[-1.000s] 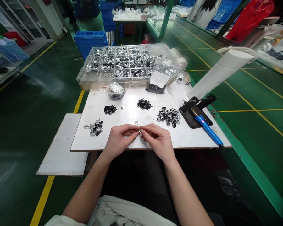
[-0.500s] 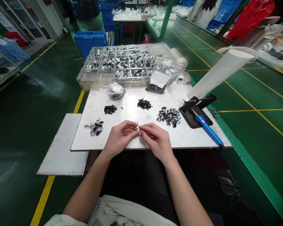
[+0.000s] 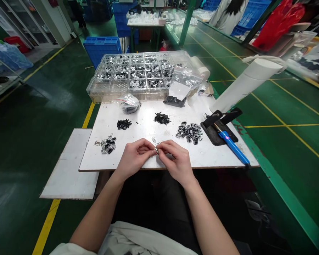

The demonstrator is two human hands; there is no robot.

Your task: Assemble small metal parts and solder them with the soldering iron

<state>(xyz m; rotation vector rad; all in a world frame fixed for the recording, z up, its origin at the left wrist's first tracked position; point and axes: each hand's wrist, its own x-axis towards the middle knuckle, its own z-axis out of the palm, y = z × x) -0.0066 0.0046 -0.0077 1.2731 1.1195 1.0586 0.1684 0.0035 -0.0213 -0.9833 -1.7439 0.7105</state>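
My left hand point(image 3: 137, 156) and my right hand point(image 3: 176, 159) meet over the front edge of the white board point(image 3: 146, 106). Their fingertips pinch a tiny shiny metal piece point(image 3: 156, 150) from both sides; its exact kind is too small to make out. Just beyond the fingers lie small silvery bits point(image 3: 154, 140), partly hidden. To the left is a small heap of shiny silver-and-black pieces point(image 3: 108, 144). Two piles of small black parts, one on the left point(image 3: 124, 124) and one in the middle point(image 3: 162, 118), lie farther back. More silver-and-black pieces point(image 3: 189, 132) are heaped right of my right hand.
A blue-handled soldering iron point(image 3: 232, 147) rests on a black stand point(image 3: 215, 136) at the right. Behind are plastic bags of parts point(image 3: 129, 103), a clear compartment box point(image 3: 117, 85) and a leaning white tube point(image 3: 248, 83). A lower white panel point(image 3: 69, 166) juts out at left.
Both hands stay together at the metal piece; the right fingers have shifted slightly. The whole view has moved a little, with the soldering iron now slightly farther left.
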